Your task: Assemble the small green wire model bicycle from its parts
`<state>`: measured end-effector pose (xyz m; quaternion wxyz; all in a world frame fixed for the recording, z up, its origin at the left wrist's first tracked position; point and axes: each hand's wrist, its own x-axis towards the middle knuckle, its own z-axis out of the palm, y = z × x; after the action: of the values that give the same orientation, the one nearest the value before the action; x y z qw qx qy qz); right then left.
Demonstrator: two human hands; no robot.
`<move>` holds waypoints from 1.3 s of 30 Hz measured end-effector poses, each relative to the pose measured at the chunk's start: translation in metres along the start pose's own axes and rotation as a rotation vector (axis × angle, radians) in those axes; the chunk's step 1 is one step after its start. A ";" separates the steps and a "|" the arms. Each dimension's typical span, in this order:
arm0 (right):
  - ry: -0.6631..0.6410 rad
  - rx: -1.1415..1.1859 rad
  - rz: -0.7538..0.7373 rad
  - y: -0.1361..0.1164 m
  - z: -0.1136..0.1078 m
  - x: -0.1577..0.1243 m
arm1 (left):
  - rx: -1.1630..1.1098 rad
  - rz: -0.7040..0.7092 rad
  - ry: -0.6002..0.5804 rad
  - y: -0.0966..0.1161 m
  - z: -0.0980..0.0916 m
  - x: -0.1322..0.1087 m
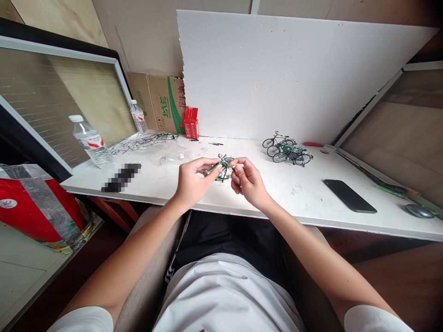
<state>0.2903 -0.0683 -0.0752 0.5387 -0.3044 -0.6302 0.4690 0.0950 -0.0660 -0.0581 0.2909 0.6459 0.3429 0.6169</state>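
Above the front of the table, my left hand (194, 182) pinches a green, curved model bicycle part (211, 169) between thumb and fingers. My right hand (249, 180) is closed close beside it, with thumb and forefinger pressed together on a thin, small piece that I cannot make out. More dark green model bicycle parts (224, 175) show between and just behind the hands, partly hidden by the fingers. To the right at the back stand several small model bicycles (288, 150), dark and green, crowded together.
Plastic parts frames (141, 142) and a clear bag (175, 157) lie back left, near water bottles (90, 142). A red box (191, 123) stands before a carton (162, 103). A small screwdriver (216, 144) lies behind the hands; a phone (349, 196) and mouse (419, 210) lie right.
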 end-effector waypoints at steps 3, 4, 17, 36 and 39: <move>0.032 -0.113 -0.111 0.002 0.002 -0.004 | -0.008 0.014 0.027 0.001 0.004 -0.004; 0.035 -0.157 -0.142 0.003 0.002 -0.005 | -0.012 0.014 0.027 0.000 0.005 -0.005; 0.038 -0.352 -0.298 0.006 -0.002 -0.003 | -0.076 -0.021 0.035 -0.006 0.007 -0.003; 0.128 -0.532 -0.352 0.011 -0.011 -0.005 | -0.127 -0.019 0.055 -0.010 0.007 -0.004; 0.123 -0.545 -0.363 0.010 -0.012 -0.005 | -0.124 -0.013 0.064 -0.011 0.008 -0.003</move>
<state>0.3016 -0.0662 -0.0871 0.5494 -0.3478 -0.7426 0.1605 0.1019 -0.0619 -0.0691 0.3231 0.6045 0.3174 0.6553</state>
